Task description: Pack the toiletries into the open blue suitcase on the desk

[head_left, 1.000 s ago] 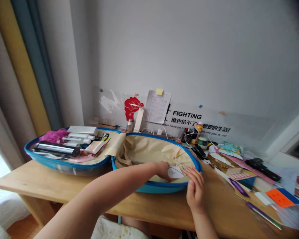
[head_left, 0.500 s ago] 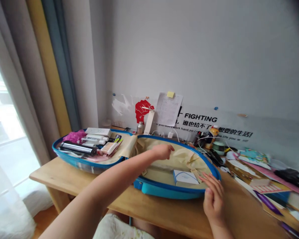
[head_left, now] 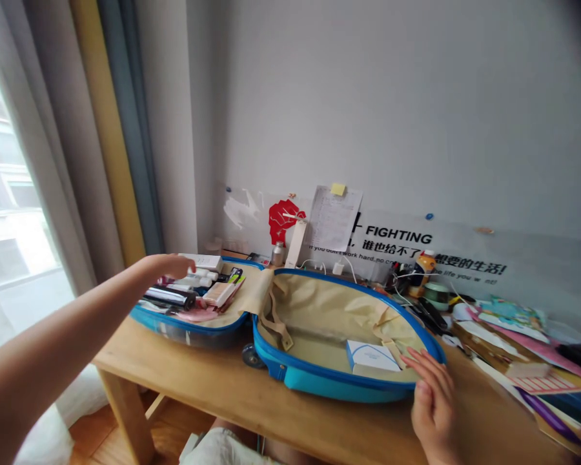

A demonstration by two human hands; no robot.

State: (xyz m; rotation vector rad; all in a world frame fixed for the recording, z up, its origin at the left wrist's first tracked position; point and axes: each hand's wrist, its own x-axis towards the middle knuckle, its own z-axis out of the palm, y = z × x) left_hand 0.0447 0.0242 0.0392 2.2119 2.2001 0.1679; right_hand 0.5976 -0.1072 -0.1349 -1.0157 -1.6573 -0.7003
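Head view: right fingers (head_left: 434, 374) apart at suitcase (head_left: 339, 392); left fingers (head_left: 186, 265) near carton (head_left: 209, 262), grip unclear.

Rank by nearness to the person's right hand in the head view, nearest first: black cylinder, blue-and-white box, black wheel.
1. Blue-and-white box: just left of the right hand, inside the suitcase.
2. Black wheel: farther left, outside the suitcase.
3. Black cylinder: farthest left, in the left half.
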